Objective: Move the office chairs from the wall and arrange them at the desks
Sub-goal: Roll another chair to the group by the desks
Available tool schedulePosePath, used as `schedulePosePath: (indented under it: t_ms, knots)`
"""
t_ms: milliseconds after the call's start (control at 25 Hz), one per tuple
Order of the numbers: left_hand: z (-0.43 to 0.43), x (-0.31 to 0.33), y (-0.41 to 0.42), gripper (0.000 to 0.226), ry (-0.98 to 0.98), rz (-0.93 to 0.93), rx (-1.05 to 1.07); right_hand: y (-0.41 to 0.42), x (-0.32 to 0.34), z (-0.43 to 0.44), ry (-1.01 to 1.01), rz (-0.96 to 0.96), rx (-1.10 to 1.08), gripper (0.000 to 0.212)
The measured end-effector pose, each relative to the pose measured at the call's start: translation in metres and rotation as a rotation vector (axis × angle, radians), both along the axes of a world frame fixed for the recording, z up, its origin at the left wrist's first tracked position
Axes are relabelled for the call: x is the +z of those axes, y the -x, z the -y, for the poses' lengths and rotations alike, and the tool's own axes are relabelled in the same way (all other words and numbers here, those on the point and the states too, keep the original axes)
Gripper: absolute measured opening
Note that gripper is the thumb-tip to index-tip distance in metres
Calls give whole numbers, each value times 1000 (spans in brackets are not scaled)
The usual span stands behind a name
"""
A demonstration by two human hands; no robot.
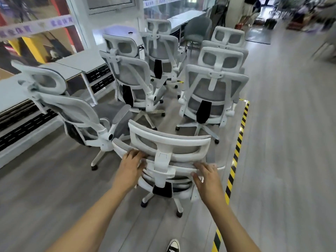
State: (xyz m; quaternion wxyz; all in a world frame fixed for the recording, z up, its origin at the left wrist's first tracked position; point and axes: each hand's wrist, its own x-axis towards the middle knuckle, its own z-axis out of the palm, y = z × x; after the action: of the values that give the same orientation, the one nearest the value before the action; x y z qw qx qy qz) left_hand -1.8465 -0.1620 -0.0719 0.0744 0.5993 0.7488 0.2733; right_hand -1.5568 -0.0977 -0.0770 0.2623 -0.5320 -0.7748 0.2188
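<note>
Right in front of me stands a white-framed office chair with grey mesh [169,142], its back toward me. My left hand [131,165] grips the top edge of its backrest on the left. My right hand [207,178] grips the same edge on the right. Several matching chairs stand ahead: one [72,110] turned sideways at the left by a desk, one [132,73] behind it, one [212,88] at the right. White desks [80,60] run along the glass wall on the left.
A yellow-and-black floor tape line [238,142] runs along the right of the chairs. A dark grey armchair [197,30] stands at the far desks. My shoe [173,245] shows at the bottom. Open grey floor lies to the right.
</note>
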Motion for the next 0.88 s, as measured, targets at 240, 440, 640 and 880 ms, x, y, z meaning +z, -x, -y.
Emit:
schedulePosePath:
  t_ms: [240,440,640,880]
  knots:
    - [-109,13,6,28,62,-71,-27,18,2,-89,45,-42,-89,32]
    - [-154,19,4,48,194,-149,-10,27,4,-136,51,-16,-122,35]
    - [-177,22,14,69,341,-234,-120,33,9,-158,69,85,-199,40]
    - [-169,36,23,59,314,-194,-244,44,30,-128,42,138,-333,37]
